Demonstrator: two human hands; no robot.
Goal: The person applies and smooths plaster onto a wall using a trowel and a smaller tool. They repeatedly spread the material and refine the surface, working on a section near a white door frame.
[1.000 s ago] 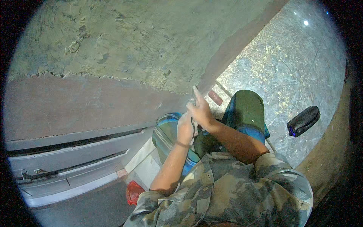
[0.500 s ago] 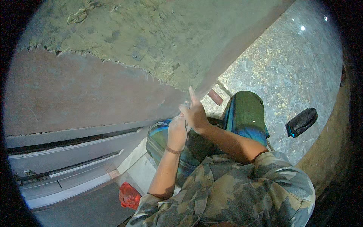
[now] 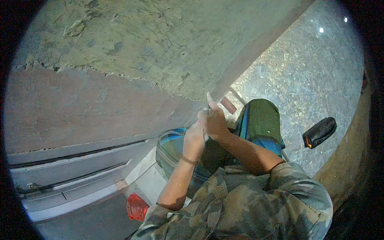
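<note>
My left hand point(image 3: 194, 140) and my right hand point(image 3: 215, 122) are closed together in front of a wall point(image 3: 132, 40). Between them runs a thin, dark, narrow tool point(image 3: 206, 136), mostly covered by the fingers, so its kind is unclear. The right index finger stretches up toward the wall, close to the jagged line where rough greenish plaster meets a smoother brownish band point(image 3: 88, 104). Whether the tool's tip touches the wall is hidden.
A grey frame with dark grooves point(image 3: 80, 158) borders the wall at lower left. Near my left forearm lies a red plastic bag point(image 3: 137, 207). A black oblong object point(image 3: 320, 132) with an orange end rests on the speckled floor point(image 3: 304, 72). My green-clad knee point(image 3: 262, 118) is beside the wall's corner.
Both hands have shifted slightly right in the picture, still together. The view has moved a little. The black object's coloured end has turned from blue to orange.
</note>
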